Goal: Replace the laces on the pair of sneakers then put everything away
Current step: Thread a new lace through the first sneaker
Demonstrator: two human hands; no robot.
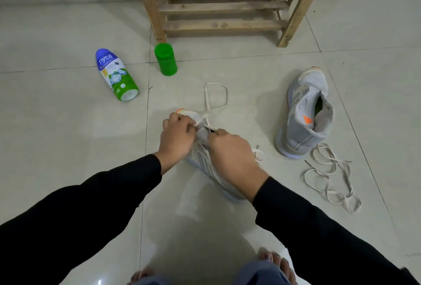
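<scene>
A grey sneaker (206,164) lies on the tiled floor in front of me, largely hidden under my hands. My left hand (176,135) pinches a cream lace (216,95) near the toe end; the lace loops out on the floor beyond the shoe. My right hand (232,154) grips the shoe's upper beside the tongue, fingers curled. The second grey sneaker (305,113), with an orange tab and no lace, stands to the right. A loose cream lace (330,180) lies tangled on the floor beside it.
A powder bottle (116,75) lies on its side at the left, with a green container (165,59) standing near it. A wooden rack (223,4) stands at the back against the wall. My bare feet (275,262) show at the bottom edge.
</scene>
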